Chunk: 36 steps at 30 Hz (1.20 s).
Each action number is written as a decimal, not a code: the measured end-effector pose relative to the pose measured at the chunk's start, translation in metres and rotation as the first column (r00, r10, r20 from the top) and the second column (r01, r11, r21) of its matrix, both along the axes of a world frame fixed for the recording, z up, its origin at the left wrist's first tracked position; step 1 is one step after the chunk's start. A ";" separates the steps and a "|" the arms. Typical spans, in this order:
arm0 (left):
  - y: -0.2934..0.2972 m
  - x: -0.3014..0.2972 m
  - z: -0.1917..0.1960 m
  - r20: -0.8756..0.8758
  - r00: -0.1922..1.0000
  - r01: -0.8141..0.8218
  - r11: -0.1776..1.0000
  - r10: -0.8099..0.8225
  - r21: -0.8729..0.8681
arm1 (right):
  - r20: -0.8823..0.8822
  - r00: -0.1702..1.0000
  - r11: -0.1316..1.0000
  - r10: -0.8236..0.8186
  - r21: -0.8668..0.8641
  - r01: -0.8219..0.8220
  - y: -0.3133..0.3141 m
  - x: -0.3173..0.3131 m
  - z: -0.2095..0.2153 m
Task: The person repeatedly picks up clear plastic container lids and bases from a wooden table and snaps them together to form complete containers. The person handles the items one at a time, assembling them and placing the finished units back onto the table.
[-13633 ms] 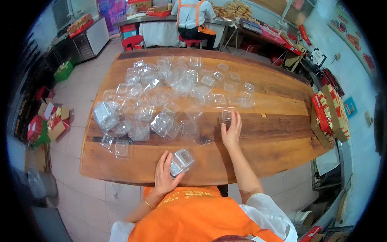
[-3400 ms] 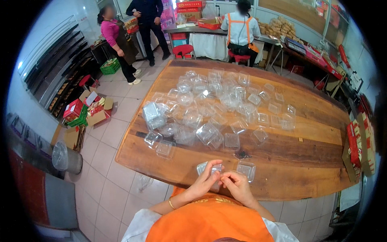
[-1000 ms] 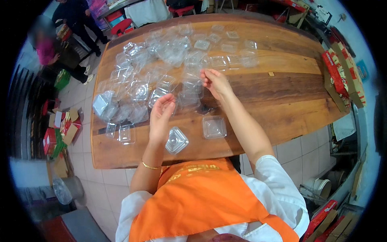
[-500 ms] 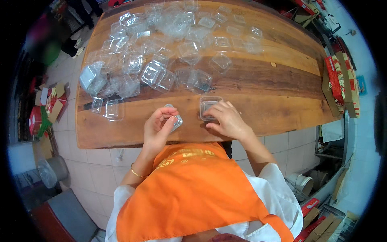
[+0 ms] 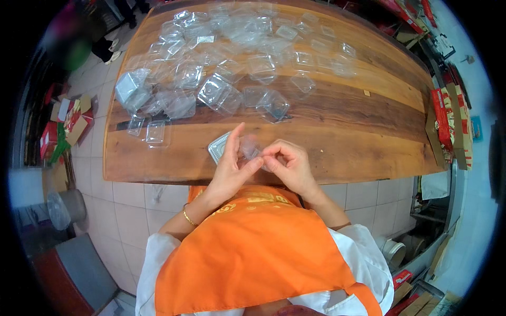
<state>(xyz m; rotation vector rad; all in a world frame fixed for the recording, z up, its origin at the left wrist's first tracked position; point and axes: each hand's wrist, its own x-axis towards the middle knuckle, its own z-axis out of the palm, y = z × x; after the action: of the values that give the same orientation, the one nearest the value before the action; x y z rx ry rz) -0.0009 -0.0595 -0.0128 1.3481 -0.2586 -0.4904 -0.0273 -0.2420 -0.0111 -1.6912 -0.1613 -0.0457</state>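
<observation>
My right hand (image 5: 291, 166) is closed in a pinch on the near edge of a small clear plastic box (image 5: 250, 146). The box stands tilted between my two hands, blurred and partly covered by the fingers. My left hand (image 5: 232, 171) is open beside it, fingers stretched away from me. Its thumb tip reaches across to my right fingertips at the box's edge. Behind the left hand, on the tabletop, rests a stack of nested clear plastic boxes (image 5: 216, 148) with ribbed sides, partly hidden by that hand.
A large heap of loose clear plastic boxes (image 5: 216, 94) spreads over the far and left parts of the wooden table (image 5: 369, 147). Red and brown cartons (image 5: 448, 121) stand past the table's right end. At the far left, a person's dark-trousered leg and shoe (image 5: 112, 57) show.
The clear box by my right hand has left the tabletop and moved left, between my hands. My left fingers have straightened. The whole view has shifted slightly.
</observation>
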 end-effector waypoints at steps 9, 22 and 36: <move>0.008 -0.002 0.006 0.032 0.996 0.082 0.997 -0.082 0.009 | -0.031 0.996 0.995 0.079 0.060 -0.077 0.003 -0.010 0.008; 0.021 0.003 0.006 0.042 0.982 0.182 0.982 -0.184 0.047 | 0.070 0.974 0.974 0.217 -0.088 -0.210 -0.005 -0.005 0.018; 0.005 0.007 0.010 0.174 0.972 0.114 0.967 -0.155 0.227 | 0.165 0.971 0.932 0.171 -0.348 -0.105 0.003 -0.002 0.026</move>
<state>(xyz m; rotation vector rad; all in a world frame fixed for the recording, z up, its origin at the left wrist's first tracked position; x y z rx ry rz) 0.0063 -0.0548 -0.0024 1.5993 -0.4682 -0.5149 -0.0292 -0.2387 0.0146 -2.0128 -0.4570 -0.0802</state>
